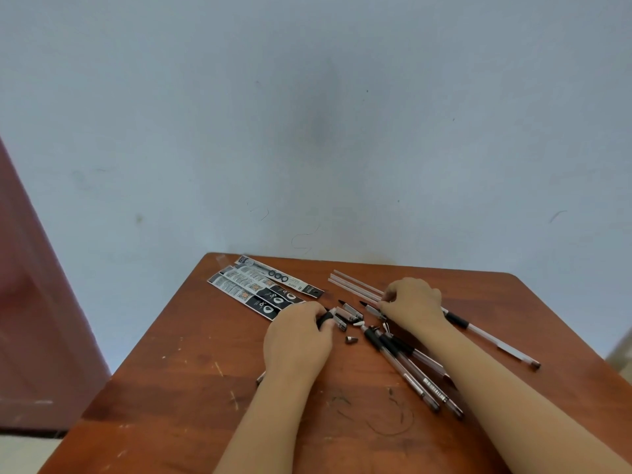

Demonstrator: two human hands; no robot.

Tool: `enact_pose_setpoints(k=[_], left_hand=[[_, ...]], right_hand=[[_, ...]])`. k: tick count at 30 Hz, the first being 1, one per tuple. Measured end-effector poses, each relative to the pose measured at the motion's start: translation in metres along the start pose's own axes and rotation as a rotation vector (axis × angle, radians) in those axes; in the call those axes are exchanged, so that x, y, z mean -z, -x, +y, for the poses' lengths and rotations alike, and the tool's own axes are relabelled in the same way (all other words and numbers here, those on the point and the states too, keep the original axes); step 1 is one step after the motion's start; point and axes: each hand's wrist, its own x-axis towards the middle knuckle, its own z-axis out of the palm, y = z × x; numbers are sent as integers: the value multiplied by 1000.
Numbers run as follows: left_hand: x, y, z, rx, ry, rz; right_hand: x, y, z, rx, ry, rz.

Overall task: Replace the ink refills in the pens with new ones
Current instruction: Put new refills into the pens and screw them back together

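Note:
My left hand (301, 340) lies knuckles-up on the table and grips a pen by its black rubber grip (326, 317); the pen's rear end pokes out below my wrist. My right hand (412, 302) pinches the near ends of several clear, thin refill tubes (352, 283) that lie at the back of the table. Between my hands lie loose pen caps (352, 311) and a small tip cone (351, 339). Several clear pens with black grips (407, 364) fan out under my right forearm. One more pen (492, 340) lies farther right.
Several black-and-white refill packets (263, 289) lie at the table's back left. The brown wooden table (171, 388) is scratched, with dark scribbles near the front middle. A pale blue wall rises just behind the table, and a reddish panel stands at the left.

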Motion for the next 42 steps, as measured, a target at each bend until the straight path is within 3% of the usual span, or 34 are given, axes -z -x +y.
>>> enact_pose_setpoints(k=[12,18,23,31,34,39,42], left_hand=[[5,1,6,-40,53,68],[7,9,15,-59,369,131],[5,16,26,-83,536,64],[0,17,31,85,958,-2],[-5,18,34,80,1038,-42],[-11,20,31,73,938,-65],[-6,21,34,22,557,-86]], right_hand=[[37,34,14,101,-254,114],[47,86,17,226,-460,84],[35,93,20,249,-553,72],[34,99,18,333,-583,-20],[33,99,18,334,-572,18],[34,101,20,311,-561,23],[45,102,20,257,-470,17]])
